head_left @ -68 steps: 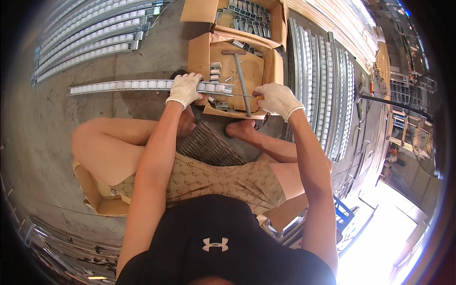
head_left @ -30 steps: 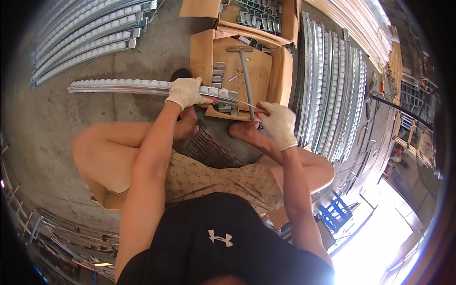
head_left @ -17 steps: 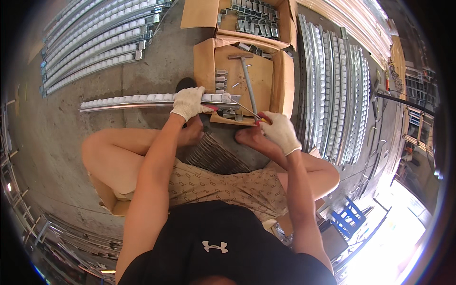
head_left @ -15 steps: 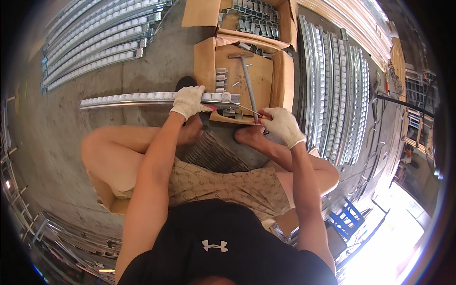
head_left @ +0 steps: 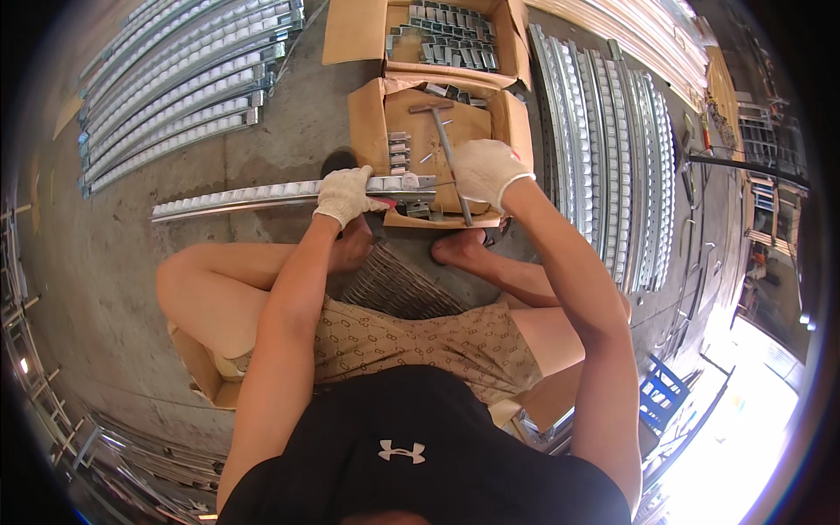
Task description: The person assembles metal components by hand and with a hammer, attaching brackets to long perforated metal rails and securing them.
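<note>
My left hand [head_left: 346,194], in a white knit glove, is closed around a metal roller track [head_left: 254,194] with a row of white rollers. The track lies crosswise in front of me, its right end over the near edge of an open cardboard box [head_left: 369,131]. My right hand [head_left: 492,171], also gloved, is closed on a screwdriver [head_left: 447,183]. Its thin shaft points left at the track's right end; the handle is hidden in my fist. Behind the fist, a hammer [head_left: 446,144] leans in the box beside small metal brackets [head_left: 399,154].
Beyond stands another cardboard box [head_left: 359,35] full of metal brackets [head_left: 451,35]. More roller tracks lie on the floor at the far left [head_left: 188,101] and to the right [head_left: 604,157]. My bent legs and sandalled feet flank a ribbed mat [head_left: 398,284].
My right hand has moved up and slightly left, its wrist turning so the fist covers the screwdriver handle. The track's left end has dipped slightly; my left hand still grips it.
</note>
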`<state>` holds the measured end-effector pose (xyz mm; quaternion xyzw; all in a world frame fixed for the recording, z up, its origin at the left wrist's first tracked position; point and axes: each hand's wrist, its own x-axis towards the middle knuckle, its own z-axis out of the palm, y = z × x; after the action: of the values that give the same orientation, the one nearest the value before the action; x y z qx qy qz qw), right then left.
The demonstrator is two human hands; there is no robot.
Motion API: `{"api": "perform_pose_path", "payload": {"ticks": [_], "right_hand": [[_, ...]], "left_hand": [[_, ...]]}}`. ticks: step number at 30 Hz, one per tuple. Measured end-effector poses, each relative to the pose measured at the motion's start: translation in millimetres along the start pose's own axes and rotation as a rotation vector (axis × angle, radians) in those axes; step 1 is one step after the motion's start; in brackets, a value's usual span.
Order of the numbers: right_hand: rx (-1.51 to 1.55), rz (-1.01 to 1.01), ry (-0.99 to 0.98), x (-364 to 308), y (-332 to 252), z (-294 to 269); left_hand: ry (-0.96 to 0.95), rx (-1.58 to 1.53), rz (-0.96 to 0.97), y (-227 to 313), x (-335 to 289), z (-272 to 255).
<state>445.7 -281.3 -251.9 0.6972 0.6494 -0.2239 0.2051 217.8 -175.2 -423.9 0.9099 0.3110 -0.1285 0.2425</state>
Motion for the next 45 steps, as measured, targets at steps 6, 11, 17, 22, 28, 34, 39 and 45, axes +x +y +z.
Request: {"api": "perform_pose_path", "payload": {"ticks": [6, 11, 17, 22, 28, 34, 39, 45], "right_hand": [[0.251, 0.412, 0.116, -54, -93, 92], [0.493, 0.575, 0.123, -43, -115, 156], [0.759, 0.507, 0.338, -3, -102, 179], [0.772, 0.383, 0.339, -37, -57, 123], [0.483, 0.237, 0.028, -53, -14, 56], [0.411, 0.202, -0.099, -24, -11, 35], [0.326, 0.253, -0.185, -14, -7, 16], [0.268, 0.16, -0.19, 10, -1, -2]], "left_hand": [[-0.104, -0.015, -0.048, -4, 9, -8], [-0.057, -0.063, -0.049, -8, 8, -4], [-0.064, -0.035, 0.007, -7, 15, -6], [-0.068, -0.052, -0.039, -11, 5, -7], [-0.099, -0.048, -0.055, -4, 8, -9], [-0.085, -0.058, -0.066, -5, 6, -8], [-0.06, -0.072, -0.049, -8, 5, -4], [-0.092, -0.08, -0.064, -8, 6, -8]]}}
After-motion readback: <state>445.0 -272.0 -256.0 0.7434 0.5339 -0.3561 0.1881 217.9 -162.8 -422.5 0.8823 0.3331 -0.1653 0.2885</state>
